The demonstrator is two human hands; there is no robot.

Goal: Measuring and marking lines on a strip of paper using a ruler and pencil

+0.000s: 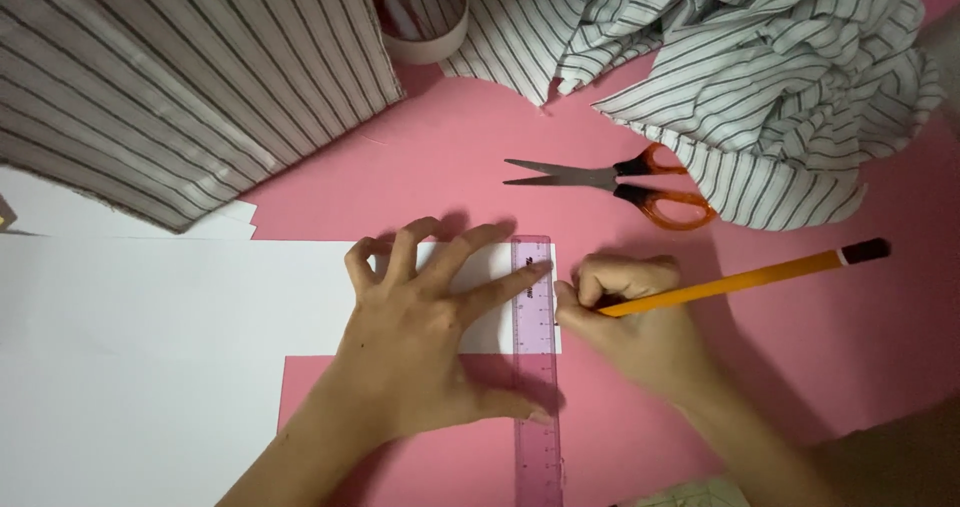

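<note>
orange-handled scissors point(620, 185) and striped cloth point(770, 77) beyond the hands point(420, 337)

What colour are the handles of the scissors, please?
Orange, on the scissors lying on the pink surface; head view shows them.

The ruler point(535, 357) lies across the paper's point(150, 367) right end, scissors point(620, 187) behind it, cloth point(780, 77) behind those
</note>
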